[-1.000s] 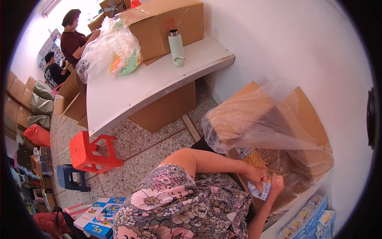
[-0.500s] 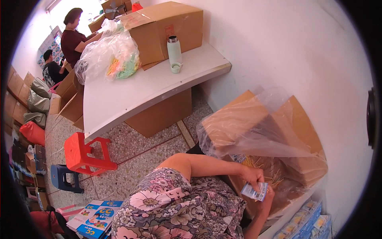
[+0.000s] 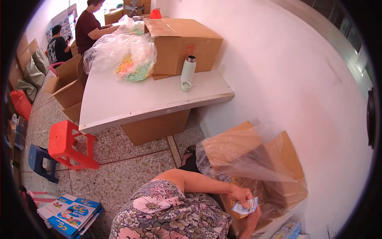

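Note:
A small clear-and-white packet point(image 3: 244, 207) with blue printing is held between my two hands. My left hand point(image 3: 240, 194) is closed on its upper edge, while the fingers of my right hand point(image 3: 253, 217) pinch it from the right side. Both hands are over the near side of an open cardboard box point(image 3: 234, 139) lined with a clear plastic bag point(image 3: 274, 165). Thin yellow sticks point(image 3: 237, 181) lie inside the box, partly hidden by my left arm. What the packet contains is too small to make out.
Ahead stands a white table point(image 3: 159, 101) with a large carton point(image 3: 195, 42), a pale green bottle point(image 3: 188, 69) and a plastic bag of coloured sticks point(image 3: 131, 65). Red point(image 3: 63, 137) and blue point(image 3: 39, 159) stools, plus stacked printed cardboard point(image 3: 73, 215), are at left. Two people are farther back.
The view has shifted, so the table and boxes appear lower. My hands still hold the packet, which is tilted differently now.

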Motion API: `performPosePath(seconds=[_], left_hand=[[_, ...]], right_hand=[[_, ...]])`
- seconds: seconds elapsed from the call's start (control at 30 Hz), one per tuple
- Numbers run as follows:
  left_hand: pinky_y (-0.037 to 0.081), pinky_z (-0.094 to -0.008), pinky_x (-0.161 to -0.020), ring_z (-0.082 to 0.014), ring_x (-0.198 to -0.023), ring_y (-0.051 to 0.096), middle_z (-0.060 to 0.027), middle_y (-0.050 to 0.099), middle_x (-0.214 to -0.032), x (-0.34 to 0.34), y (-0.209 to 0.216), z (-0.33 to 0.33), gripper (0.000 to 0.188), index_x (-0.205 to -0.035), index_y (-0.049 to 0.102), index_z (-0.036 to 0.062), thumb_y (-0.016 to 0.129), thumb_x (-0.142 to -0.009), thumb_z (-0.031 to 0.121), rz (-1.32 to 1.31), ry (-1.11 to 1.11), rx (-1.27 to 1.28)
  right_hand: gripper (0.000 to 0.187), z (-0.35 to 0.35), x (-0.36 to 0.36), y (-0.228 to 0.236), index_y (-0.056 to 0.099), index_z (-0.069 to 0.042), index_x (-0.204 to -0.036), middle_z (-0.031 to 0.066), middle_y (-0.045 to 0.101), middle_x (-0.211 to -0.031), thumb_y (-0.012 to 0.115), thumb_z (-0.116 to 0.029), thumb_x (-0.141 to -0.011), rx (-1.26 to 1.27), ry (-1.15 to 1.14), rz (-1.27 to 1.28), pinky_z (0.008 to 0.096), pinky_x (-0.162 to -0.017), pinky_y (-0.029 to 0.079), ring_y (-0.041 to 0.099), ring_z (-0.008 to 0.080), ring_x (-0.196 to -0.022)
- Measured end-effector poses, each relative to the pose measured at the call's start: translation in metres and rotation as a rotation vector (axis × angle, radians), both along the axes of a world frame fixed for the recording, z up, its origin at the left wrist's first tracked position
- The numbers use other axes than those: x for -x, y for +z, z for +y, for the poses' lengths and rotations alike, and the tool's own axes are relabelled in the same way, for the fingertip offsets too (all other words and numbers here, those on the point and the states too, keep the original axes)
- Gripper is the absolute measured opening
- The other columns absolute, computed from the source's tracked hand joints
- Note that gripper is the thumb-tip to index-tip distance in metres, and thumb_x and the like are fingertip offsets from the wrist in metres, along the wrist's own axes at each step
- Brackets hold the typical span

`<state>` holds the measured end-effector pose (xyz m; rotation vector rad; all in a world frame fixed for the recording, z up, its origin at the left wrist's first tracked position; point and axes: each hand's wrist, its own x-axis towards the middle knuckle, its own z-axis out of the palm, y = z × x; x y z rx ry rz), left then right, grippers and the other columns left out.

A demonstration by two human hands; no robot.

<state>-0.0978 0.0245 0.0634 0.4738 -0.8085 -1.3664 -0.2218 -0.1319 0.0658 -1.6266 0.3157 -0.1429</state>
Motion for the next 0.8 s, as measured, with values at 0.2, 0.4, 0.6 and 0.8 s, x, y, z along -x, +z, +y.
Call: performPosePath(seconds=[0.2,0.4,0.6,0.8], left_hand=[[0.052,-0.0270,-0.065,-0.0134,-0.072,0.063,-0.0058,0.066,-0.085,0.012,0.020,0.006,0.031,-0.098,0.062,-0.0011,0.072,-0.072,0.011,0.101,0.193,0.074],[0.051,-0.0257,-0.063,-0.0109,-0.069,0.062,-0.0040,0.066,-0.082,0.005,0.027,0.022,0.026,-0.095,0.064,-0.0004,0.072,-0.073,0.011,-0.068,0.394,0.015],[0.050,-0.0248,-0.067,-0.0097,-0.073,0.061,-0.0031,0.065,-0.085,0.010,0.041,0.042,0.025,-0.096,0.062,-0.0001,0.070,-0.076,0.012,-0.078,0.253,0.152],[0.049,-0.0231,-0.072,-0.0086,-0.082,0.059,-0.0027,0.063,-0.094,0.011,0.035,0.031,0.032,-0.105,0.054,0.0013,0.068,-0.078,0.014,0.027,0.434,0.238]], right_hand=[[0.026,0.036,-0.005,0.042,0.055,0.002,-0.106,0.0081,0.060,-0.095,0.051,-0.015,-0.086,-0.109,-0.006,-0.093,0.0277,-0.071,0.050,0.060,0.0151,-0.082],[0.036,0.010,-0.009,0.015,0.049,0.003,-0.113,0.0089,0.058,-0.103,0.055,-0.022,-0.088,0.003,0.124,-0.189,0.0294,-0.074,0.050,0.059,0.0167,-0.087],[0.036,0.043,-0.010,0.046,0.050,0.003,-0.113,0.0087,0.058,-0.102,0.055,-0.022,-0.088,-0.071,0.132,-0.214,0.0292,-0.074,0.050,0.059,0.0165,-0.086],[0.036,0.062,-0.012,0.065,0.050,0.003,-0.112,0.0083,0.058,-0.101,0.056,-0.022,-0.087,-0.147,0.162,-0.232,0.0288,-0.073,0.050,0.059,0.0161,-0.085]])
